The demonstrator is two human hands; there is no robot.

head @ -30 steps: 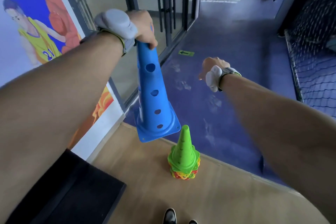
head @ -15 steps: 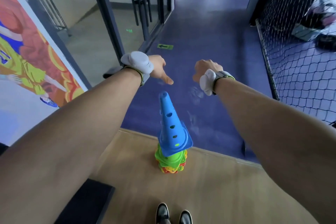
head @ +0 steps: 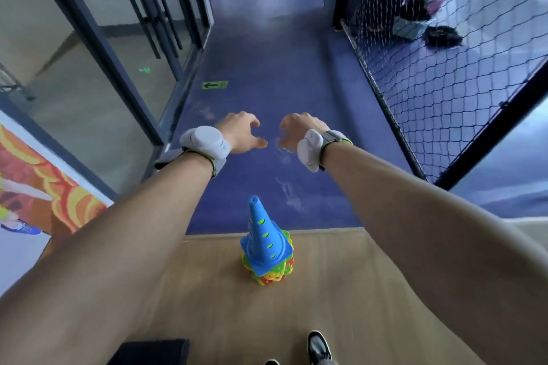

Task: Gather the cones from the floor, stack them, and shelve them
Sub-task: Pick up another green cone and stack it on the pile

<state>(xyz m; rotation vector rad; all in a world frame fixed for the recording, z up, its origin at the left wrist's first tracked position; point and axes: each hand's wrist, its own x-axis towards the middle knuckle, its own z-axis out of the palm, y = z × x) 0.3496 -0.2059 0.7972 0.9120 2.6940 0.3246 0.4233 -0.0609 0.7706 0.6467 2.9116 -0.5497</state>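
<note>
A blue cone (head: 262,235) with holes down its side stands upright on top of a stack of green, yellow and red cones (head: 271,274) on the wooden floor, just in front of my feet. My left hand (head: 241,133) and my right hand (head: 296,132) hover side by side above and beyond the stack, over the blue floor. Both hands hold nothing, fingers loosely curled and apart. Neither hand touches the cones. No shelf shows in this view.
Glass doors with dark frames (head: 124,47) run along the left, beside a painted wall mural (head: 35,187). A black net fence (head: 439,74) lines the right side of the blue corridor (head: 267,62). A dark mat (head: 154,351) lies at the lower left. My shoe (head: 318,347) is near the bottom edge.
My left hand lowered the blue cone onto the stack and let it go. Both hands have since risen away from the stack and come closer together.
</note>
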